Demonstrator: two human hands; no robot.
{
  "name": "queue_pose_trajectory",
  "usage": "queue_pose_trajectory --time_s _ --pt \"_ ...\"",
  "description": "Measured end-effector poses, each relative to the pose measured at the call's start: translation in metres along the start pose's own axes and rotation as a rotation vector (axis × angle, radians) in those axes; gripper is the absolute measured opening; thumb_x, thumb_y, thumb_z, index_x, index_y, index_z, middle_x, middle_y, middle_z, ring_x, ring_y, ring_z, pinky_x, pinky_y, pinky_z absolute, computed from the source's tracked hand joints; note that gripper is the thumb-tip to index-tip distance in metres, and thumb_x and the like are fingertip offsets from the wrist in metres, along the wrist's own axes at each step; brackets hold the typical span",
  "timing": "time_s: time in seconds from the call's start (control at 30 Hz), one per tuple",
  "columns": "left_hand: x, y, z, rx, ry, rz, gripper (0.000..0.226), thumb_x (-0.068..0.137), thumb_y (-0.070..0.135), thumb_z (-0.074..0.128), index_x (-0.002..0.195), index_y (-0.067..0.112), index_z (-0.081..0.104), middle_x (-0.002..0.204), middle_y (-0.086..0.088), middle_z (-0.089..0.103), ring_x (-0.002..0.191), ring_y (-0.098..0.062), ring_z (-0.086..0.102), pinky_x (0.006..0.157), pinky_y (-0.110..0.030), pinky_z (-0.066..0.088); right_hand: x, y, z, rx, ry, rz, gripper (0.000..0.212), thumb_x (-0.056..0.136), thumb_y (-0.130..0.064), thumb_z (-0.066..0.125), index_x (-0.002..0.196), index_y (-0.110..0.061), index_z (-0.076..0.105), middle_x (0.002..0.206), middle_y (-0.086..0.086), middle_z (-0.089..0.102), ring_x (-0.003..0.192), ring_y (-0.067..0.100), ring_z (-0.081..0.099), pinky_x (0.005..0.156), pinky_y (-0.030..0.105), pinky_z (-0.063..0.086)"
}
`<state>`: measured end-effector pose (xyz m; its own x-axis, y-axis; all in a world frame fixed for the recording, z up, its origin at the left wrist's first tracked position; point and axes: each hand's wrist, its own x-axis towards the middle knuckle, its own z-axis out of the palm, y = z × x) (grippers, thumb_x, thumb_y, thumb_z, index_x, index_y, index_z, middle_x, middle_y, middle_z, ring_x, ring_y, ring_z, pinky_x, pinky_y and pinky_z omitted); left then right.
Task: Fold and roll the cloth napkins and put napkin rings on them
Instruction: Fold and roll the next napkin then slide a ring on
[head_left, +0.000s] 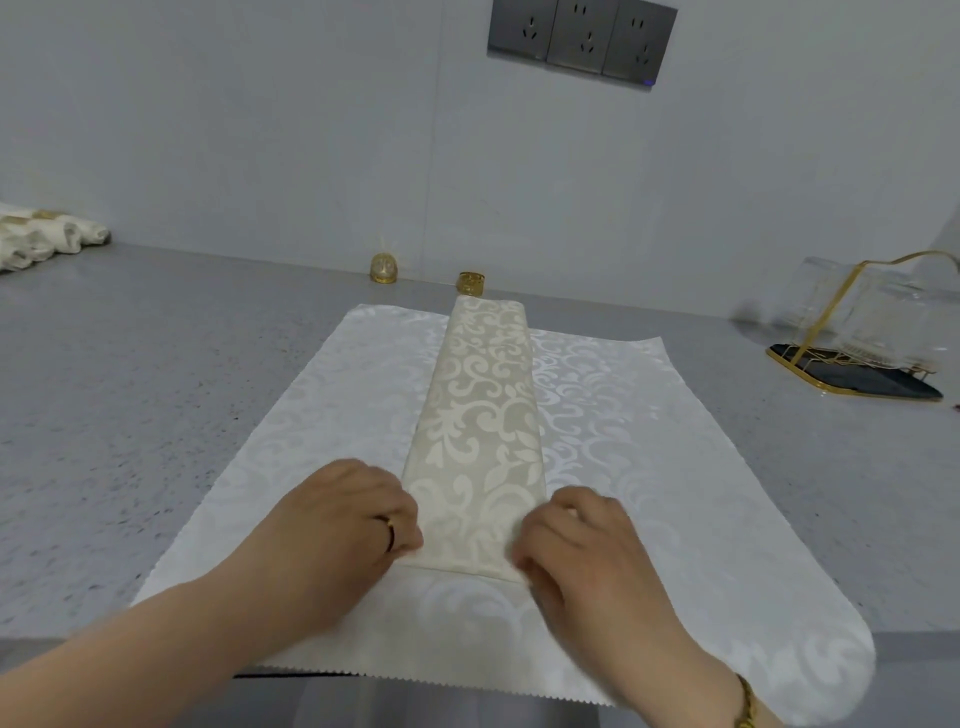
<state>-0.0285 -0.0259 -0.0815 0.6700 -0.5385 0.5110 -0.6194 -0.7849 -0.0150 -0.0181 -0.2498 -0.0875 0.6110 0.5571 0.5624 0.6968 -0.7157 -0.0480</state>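
A cream damask napkin (483, 415), folded into a long narrow strip, lies lengthwise on a flat white patterned cloth (649, 467) spread over the grey counter (130, 415). My left hand (348, 514) pinches the strip's near left corner; a ring is on one finger. At the near right corner, my right hand (576, 540) grips the strip with curled fingers. Two gold napkin rings stand by the wall: one (470, 283) just beyond the strip's far end, another (383, 268) further left.
Several rolled napkins with gold rings (47, 239) lie at the far left by the wall. A gold wire rack (857, 338) with clear glassware on a dark tray sits at the right. Grey wall sockets (582, 39) are above.
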Motion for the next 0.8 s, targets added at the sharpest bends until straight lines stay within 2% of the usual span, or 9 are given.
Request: queue_pose_trajectory --time_s 0.1,0.17,0.27,0.33,0.4,0.47,0.53,0.67,0.8 --pt "-0.003 -0.001 0.0 0.018 -0.019 -0.005 0.065 0.1 0.031 0.018 0.069 0.026 0.075 0.07 0.015 0.069 0.08 -0.006 0.046 0.075 -0.018 0.039 -0.005 0.007 -0.005 0.045 -0.096 -0.064 0.011 0.071 -0.013 0.056 0.073 -0.019 0.066 0.075 -0.011 0.063 0.078 0.006 0.047 0.074 0.015 0.037" --pt "-0.006 -0.007 -0.002 -0.024 -0.059 -0.009 0.069 0.097 0.046 0.012 0.075 0.029 0.075 0.077 0.02 0.069 0.085 -0.002 0.048 0.079 -0.013 0.04 -0.01 0.011 -0.008 0.109 -0.128 -0.038 0.018 0.075 -0.023 0.051 0.081 -0.019 0.068 0.084 -0.011 0.066 0.082 0.003 0.051 0.076 0.014 0.041" --pt "-0.006 -0.01 -0.004 -0.026 -0.121 -0.038 0.051 0.088 0.056 0.027 0.08 0.035 0.073 0.083 0.027 0.065 0.09 0.005 0.047 0.081 -0.005 0.037 -0.013 0.015 -0.011 0.136 -0.161 0.007 0.026 0.073 -0.035 0.052 0.088 -0.023 0.069 0.091 -0.014 0.068 0.088 -0.001 0.052 0.078 0.012 0.043" --pt "-0.004 -0.01 -0.005 -0.071 -0.164 -0.069 0.034 0.071 0.049 0.042 0.075 0.036 0.072 0.079 0.027 0.064 0.088 0.005 0.047 0.081 -0.006 0.036 -0.008 0.016 -0.013 0.118 -0.194 0.038 0.027 0.072 -0.038 0.05 0.085 -0.026 0.07 0.086 -0.018 0.068 0.084 -0.002 0.053 0.073 0.009 0.043" --pt "0.0 -0.01 -0.004 -0.081 -0.141 -0.079 0.029 0.064 0.043 0.042 0.069 0.039 0.07 0.072 0.03 0.062 0.086 0.003 0.048 0.078 -0.005 0.036 0.001 0.013 -0.018 0.155 -0.241 0.128 0.031 0.073 -0.041 0.047 0.086 -0.027 0.07 0.078 -0.018 0.066 0.078 0.0 0.053 0.068 0.004 0.039" --pt "0.008 -0.007 -0.011 -0.147 -0.187 -0.196 0.025 0.064 0.047 0.041 0.063 0.046 0.066 0.065 0.034 0.06 0.094 0.003 0.048 0.073 -0.002 0.038 0.012 0.014 -0.024 0.264 -0.276 0.255 0.029 0.081 -0.039 0.048 0.093 -0.027 0.07 0.075 -0.018 0.062 0.076 -0.001 0.052 0.067 0.005 0.037" --pt "0.016 -0.008 -0.017 -0.334 -0.221 -0.391 0.017 0.074 0.046 0.048 0.064 0.052 0.061 0.08 0.039 0.059 0.1 0.011 0.045 0.073 -0.003 0.04 0.018 0.019 -0.024 0.388 -0.277 0.349 0.017 0.087 -0.027 0.054 0.094 -0.026 0.069 0.07 -0.02 0.058 0.073 -0.006 0.053 0.067 0.007 0.038" --pt "0.029 -0.023 -0.007 -0.717 -0.223 -0.655 0.023 0.085 0.017 0.062 0.081 0.039 0.059 0.065 0.008 0.066 0.059 0.009 0.057 0.056 0.0 0.039 0.029 0.026 -0.018 0.571 -0.259 0.507 0.019 0.088 -0.014 0.053 0.079 -0.031 0.054 0.052 -0.017 0.054 0.055 -0.004 0.048 0.058 0.008 0.037" --pt "0.035 -0.025 -0.003 -0.787 -0.206 -0.693 0.015 0.085 0.014 0.062 0.085 0.028 0.058 0.035 0.014 0.046 0.047 0.006 0.051 0.054 0.0 0.035 0.028 0.025 -0.01 0.473 -0.235 0.515 0.023 0.089 -0.017 0.053 0.07 -0.027 0.042 0.064 -0.01 0.049 0.056 0.005 0.043 0.058 0.015 0.036"
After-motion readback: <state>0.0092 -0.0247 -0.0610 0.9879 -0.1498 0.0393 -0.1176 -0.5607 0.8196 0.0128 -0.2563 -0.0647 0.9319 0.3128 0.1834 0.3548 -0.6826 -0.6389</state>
